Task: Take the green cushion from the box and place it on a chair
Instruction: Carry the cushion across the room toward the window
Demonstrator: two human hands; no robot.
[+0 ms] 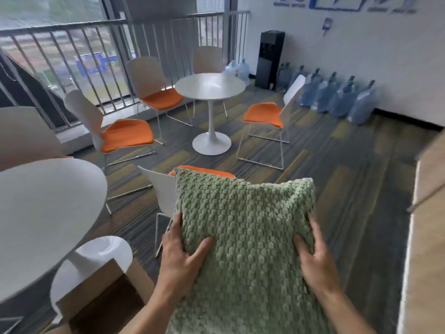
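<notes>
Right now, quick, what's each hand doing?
Left hand: closed on the green cushion's left edge.
Right hand: closed on the cushion's right edge.

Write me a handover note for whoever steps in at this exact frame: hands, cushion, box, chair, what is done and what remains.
Left hand: gripping the left edge of the green cushion, thumb on its front face.
Right hand: gripping the right edge in the same way.
Cushion: out of the box, held upright in the air in front of the person.
Box: open, on the floor at lower left.
Nearest chair: just behind the cushion, its orange seat mostly hidden.
Done: cushion taken out.
Left: lower it onto a chair seat and let go.
</notes>
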